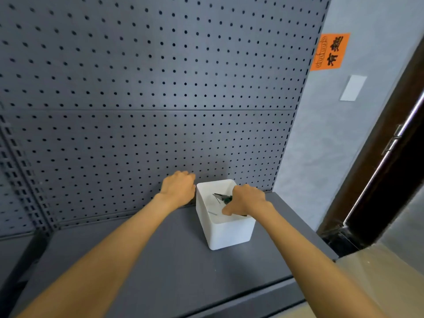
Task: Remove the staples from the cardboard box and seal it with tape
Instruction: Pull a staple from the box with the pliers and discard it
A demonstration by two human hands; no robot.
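A white plastic bin (pixel 229 235) stands on the grey shelf (pixel 174 260) against the pegboard. Inside it lie pliers (pixel 221 197) with dark jaws and green handles, and a thin metal piece near the front. My right hand (pixel 246 200) reaches into the bin from the right and its fingers curl around the pliers' handles. My left hand (pixel 179 188) rests against the bin's left wall, fingers bent toward the pegboard; it holds nothing that I can see. No cardboard box or tape is in view.
A grey pegboard (pixel 149 88) forms the back wall of the shelf. To the right are a pale wall with an orange sign (pixel 330 51) and a dark door frame (pixel 390 138) with a metal bar.
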